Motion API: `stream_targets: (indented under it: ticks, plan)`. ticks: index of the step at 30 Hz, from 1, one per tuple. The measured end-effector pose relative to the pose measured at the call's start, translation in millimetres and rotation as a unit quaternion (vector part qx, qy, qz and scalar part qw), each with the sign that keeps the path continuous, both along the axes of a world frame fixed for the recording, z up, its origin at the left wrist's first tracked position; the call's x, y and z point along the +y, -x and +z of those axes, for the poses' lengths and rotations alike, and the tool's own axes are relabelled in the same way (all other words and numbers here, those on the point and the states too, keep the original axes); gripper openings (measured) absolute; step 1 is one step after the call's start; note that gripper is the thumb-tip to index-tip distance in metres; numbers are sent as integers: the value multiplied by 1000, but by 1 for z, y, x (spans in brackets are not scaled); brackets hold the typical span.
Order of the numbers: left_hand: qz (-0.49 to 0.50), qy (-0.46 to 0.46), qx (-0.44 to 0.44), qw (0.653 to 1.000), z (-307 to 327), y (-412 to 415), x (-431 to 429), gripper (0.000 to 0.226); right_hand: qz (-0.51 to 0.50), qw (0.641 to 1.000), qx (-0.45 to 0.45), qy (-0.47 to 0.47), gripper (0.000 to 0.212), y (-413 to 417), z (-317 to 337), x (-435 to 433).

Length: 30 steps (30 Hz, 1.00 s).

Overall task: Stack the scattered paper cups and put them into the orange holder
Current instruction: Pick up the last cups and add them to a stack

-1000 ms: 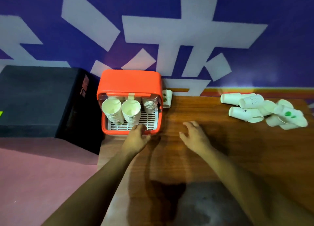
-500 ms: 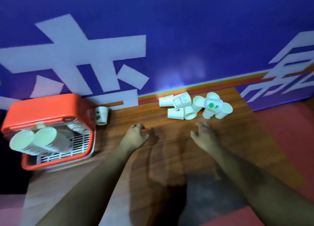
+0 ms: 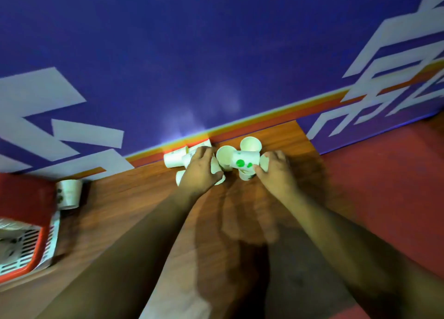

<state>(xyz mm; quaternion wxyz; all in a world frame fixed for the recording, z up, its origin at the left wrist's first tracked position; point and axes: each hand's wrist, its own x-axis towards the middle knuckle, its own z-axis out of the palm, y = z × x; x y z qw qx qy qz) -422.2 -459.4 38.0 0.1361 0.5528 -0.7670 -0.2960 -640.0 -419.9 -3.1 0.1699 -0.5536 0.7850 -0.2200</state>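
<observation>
- At the far edge of the tabletop (image 3: pixel 144 210), close to its far right corner: a loose heap of white paper cups (image 3: pixel 174 159), thin-walled tapered cones, most tipped on their sides and touching one another.
- Among them, one green-dotted cup (image 3: pixel 245 162) lying sideways on top, matte white with round green spots; behind it, two round mouths turned toward the camera, pale cream inside.
- Left hand (image 3: pixel 199 173): lies palm down over the left half of the heap, fingers curled onto a lying cup, thumb pressed against the rim of another; clamped on cups.
- Right hand (image 3: pixel 276 172): sits at the right end of the heap, fingers bent over a cup, thumb tip on the base of the green-dotted cup; closed around cups as well, though motion blur softens the detail.
- At the left edge of the tabletop: orange holder (image 3: pixel 26 198), smooth plastic with rounded corners, cut off by the picture's border, with a white slatted grid at its base; contents too blurred to make out.
- Just beside the holder's right side: a lone cup (image 3: pixel 69 193), upright, with a dark print on its wall.
- Underneath everything: brown wood grain, glossy, crossed by soft arm shadows.
- Behind the far edge: purple wall (image 3: pixel 216 54) with flat white angular shapes and an orange stripe along its foot.
</observation>
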Motion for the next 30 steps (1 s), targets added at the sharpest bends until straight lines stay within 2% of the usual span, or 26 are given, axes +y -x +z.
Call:
stream_targets:
  ticks: [3, 6, 12, 15, 18, 20, 22, 25, 27, 30]
  plan:
    - [-53, 12, -11, 998, -12, 31, -15, 69, -14, 999, -50, 2, 27, 1, 0, -5]
    - [-74, 7, -47, 996, -28, 47, -25, 78, -33, 990, -139, 8, 15, -2, -16, -16]
    - [-88, 19, -72, 993, -53, 54, -31, 77, -47, 970, -237, 33, 20, -2, -28, -16]
    - [-88, 65, -81, 991, -59, 59, -29, 72, -39, 952, -300, 39, 19, -3, -25, -17]
    - [-91, 74, -60, 991, -52, 59, -20, 67, -19, 923, -383, 32, 24, -1, -15, -18]
    - [-59, 37, -14, 997, -46, 52, -11, 61, 1, 921, -385, 50, 16, 9, -10, -15]
    - [6, -31, 46, 998, -39, 43, 1, 54, 12, 950, -301, 78, 11, 26, -10, -11]
    - [88, -130, 135, 978, -36, 31, 22, 48, 42, 994, -88, 55, 23, 46, -17, -6]
    - [130, -166, 197, 957, -42, 26, 35, 44, 66, 997, -32, -6, 32, 50, -26, -3]
    - [160, -199, 243, 936, -49, 23, 51, 41, 94, 994, 11, -60, 28, 49, -42, 0]
